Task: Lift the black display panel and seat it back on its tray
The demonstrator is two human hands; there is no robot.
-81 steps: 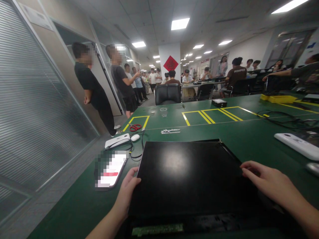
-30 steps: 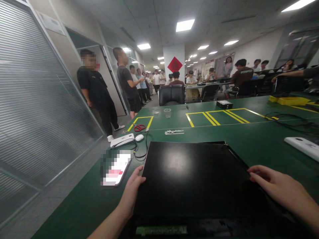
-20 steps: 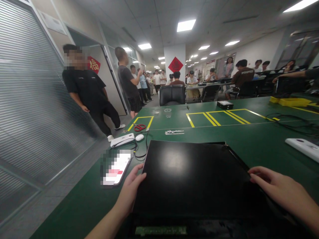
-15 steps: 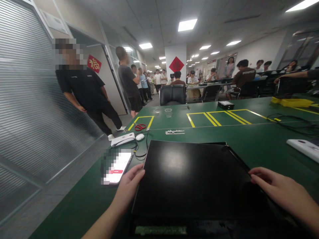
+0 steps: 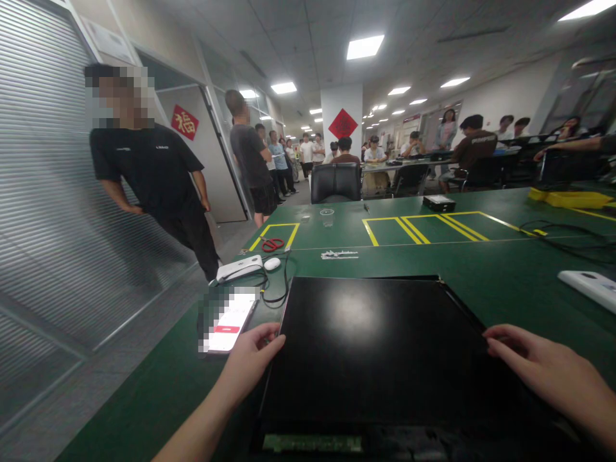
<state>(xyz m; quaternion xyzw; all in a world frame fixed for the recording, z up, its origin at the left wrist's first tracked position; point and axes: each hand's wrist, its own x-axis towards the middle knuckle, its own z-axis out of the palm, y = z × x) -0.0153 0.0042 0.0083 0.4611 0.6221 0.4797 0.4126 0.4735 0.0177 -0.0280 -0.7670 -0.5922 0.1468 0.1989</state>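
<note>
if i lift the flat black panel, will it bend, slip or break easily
The black panel is probably stiff: its edges run straight between left hand and right hand. It looks glossy, so may be slippery. The green strip by its near edge looks like circuitry, so possibly fragile.

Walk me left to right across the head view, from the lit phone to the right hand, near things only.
Lit phone → left hand → black panel → right hand.

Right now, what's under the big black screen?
A dark frame peeks out past the screen along its right side. Whatever is under the middle is covered.
</note>
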